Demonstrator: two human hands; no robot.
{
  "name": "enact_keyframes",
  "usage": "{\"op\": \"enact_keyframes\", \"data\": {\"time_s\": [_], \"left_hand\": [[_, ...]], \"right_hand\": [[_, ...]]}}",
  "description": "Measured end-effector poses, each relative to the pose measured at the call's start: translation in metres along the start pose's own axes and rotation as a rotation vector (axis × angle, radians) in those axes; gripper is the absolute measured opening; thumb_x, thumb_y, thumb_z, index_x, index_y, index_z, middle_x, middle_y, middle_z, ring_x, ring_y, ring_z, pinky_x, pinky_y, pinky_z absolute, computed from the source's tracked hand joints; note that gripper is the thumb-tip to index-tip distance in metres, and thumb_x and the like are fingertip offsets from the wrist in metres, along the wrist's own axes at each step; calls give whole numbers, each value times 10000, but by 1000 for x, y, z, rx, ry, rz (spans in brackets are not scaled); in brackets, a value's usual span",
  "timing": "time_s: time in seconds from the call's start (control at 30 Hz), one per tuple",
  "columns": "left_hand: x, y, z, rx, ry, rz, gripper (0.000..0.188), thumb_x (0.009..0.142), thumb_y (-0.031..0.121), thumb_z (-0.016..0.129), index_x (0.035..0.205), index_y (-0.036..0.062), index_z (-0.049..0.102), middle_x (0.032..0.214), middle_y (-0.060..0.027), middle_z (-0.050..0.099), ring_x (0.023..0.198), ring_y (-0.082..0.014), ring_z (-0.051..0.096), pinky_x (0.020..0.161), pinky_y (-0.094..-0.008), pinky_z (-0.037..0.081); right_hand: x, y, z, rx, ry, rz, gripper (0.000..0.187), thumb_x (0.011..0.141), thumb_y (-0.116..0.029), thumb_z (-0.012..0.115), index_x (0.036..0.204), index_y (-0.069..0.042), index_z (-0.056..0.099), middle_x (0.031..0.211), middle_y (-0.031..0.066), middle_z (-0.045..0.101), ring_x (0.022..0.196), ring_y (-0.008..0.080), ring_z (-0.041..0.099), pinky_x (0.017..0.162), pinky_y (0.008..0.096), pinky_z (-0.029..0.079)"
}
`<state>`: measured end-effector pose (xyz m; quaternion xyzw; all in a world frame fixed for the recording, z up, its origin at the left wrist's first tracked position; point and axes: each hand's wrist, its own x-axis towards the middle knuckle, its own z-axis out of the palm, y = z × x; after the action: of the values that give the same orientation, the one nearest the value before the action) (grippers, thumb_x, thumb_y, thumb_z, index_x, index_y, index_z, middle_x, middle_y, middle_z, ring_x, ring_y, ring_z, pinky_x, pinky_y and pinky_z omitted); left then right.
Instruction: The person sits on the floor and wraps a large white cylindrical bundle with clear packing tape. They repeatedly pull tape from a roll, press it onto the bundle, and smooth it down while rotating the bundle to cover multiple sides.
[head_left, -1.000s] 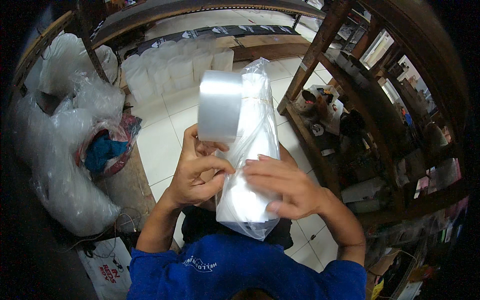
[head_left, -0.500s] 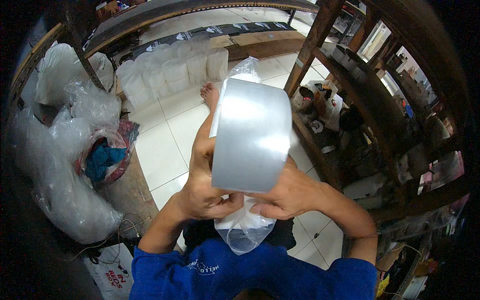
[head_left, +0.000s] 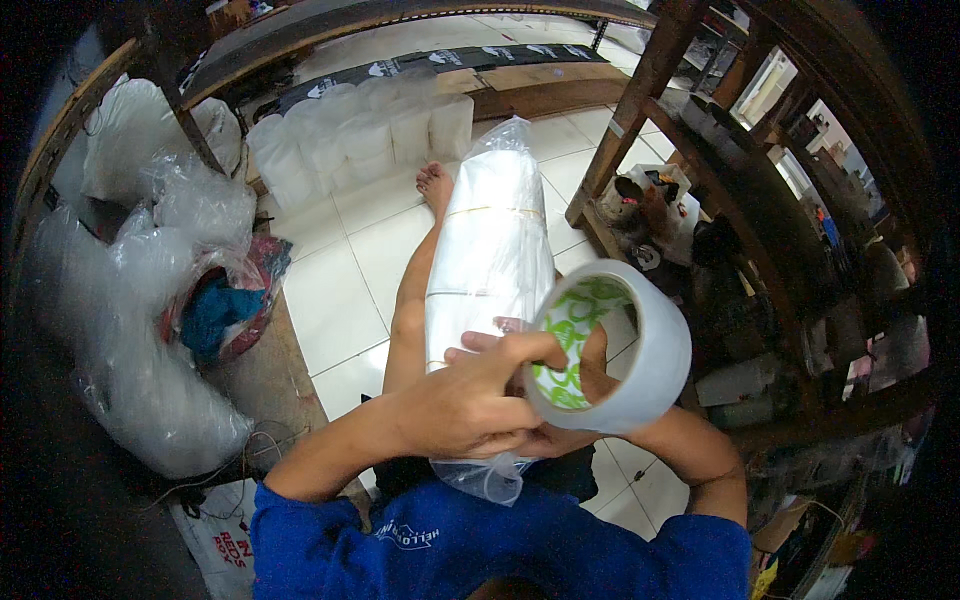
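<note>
One roll of tape [head_left: 625, 350] up close to the camera, white outside with a green-patterned core, tilted so the hole shows. One long clear plastic bag [head_left: 490, 250] packed with white stuff, lying along one bare leg [head_left: 410, 300] stretched over the tiled floor [head_left: 330, 300], foot [head_left: 435, 185] pointing away. Two thin bands visible around the bag. Left hand [head_left: 465, 405] reaching across from the left, fingers curled tight, grip closed on the near rim of the roll, fingertips into the hole. Right hand [head_left: 575, 400] mostly hidden behind the roll and the left hand, thumb showing inside the core; cupping the roll from below, as far as can be made out. Roll sitting just right of the bag's lower half, touching or nearly touching it, bag's knotted end poking out beneath both hands. Over on the left, a heap of clear plastic sacks [head_left: 150, 330], one showing blue and red cloth [head_left: 220, 310] inside. At the back, a row of white bundles [head_left: 360, 135], roughly five, against a low wooden beam. On the right, wooden frames [head_left: 640, 100] with clutter on a low shelf.
</note>
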<state>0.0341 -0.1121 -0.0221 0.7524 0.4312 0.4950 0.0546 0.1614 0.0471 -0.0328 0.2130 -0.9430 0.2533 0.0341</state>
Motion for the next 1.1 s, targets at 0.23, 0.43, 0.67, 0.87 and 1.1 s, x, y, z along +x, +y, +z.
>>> {"op": "enact_keyframes", "data": {"time_s": [0.23, 0.43, 0.67, 0.87, 1.1], "left_hand": [[15, -8, 13, 13, -99, 69, 173, 688, 34, 733, 771, 13, 582, 1318, -269, 416, 1116, -399, 547, 957, -412, 447], [18, -11, 20, -27, -60, 31, 169, 693, 25, 728, 754, 11, 572, 1306, -260, 406, 1073, -383, 560, 900, -394, 482], [30, -7, 5, -42, -108, 3, 175, 684, 10, 731, 757, 15, 572, 1328, -246, 377, 1121, -375, 535, 914, -389, 480], [31, -4, -6, 12, -41, 30, 169, 680, 4, 719, 755, 9, 567, 1331, -245, 369, 1174, -392, 496, 949, -393, 464], [31, -9, 11, -96, -122, 30, 161, 699, 4, 695, 687, -9, 535, 1303, -251, 398, 1001, -369, 571, 855, -380, 496]], "right_hand": [[-6, -3, -3, 54, 57, -117, 871, 852, -441, 676, 1529, -94, 253, 1580, 184, 275, 1466, 314, 271, 1221, 472, 146], [-23, 6, 4, -15, 117, -50, 869, 798, -453, 707, 1491, -80, 337, 1545, 198, 320, 1444, 339, 298, 1198, 491, 198], [-55, 34, 44, 370, 362, 54, 607, 802, -359, 711, 1307, -53, 570, 1380, 187, 500, 1331, 365, 437, 1135, 521, 293], [-48, 3, 6, 34, 314, -130, 403, 870, -293, 680, 1237, -134, 634, 1314, 144, 559, 1255, 349, 507, 1095, 498, 358], [-45, -17, 12, -28, 77, -57, 440, 884, -385, 636, 1264, -166, 621, 1263, 162, 559, 1263, 374, 479, 1090, 546, 331]]}}
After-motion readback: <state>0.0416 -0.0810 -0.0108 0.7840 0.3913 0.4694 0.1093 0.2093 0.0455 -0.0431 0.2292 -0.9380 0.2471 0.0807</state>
